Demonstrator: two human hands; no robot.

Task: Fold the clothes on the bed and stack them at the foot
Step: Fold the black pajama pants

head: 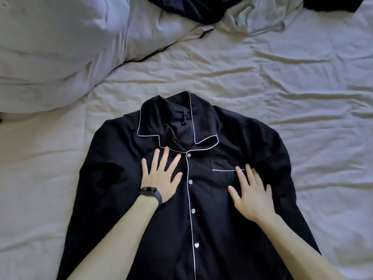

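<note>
Pressing flat on black button-front pyjama shirt with white piping (212, 223): left hand (161, 178) beside button placket, right hand (252, 196) at chest pocket, fingers of both spread straight, gripping nothing. Shirt lies face up, buttoned, on wrinkled pale bed sheet (262, 77). Crumpled dark garment (191, 7) farther up bed.

A black pyjama shirt (201, 209) with white piping lay front-up and buttoned on the wrinkled bed (282, 77), the left hand (161, 178), a dark band (151, 194) on its wrist, and the right hand (252, 195) pressing flat on its chest with spread fingers.
</note>
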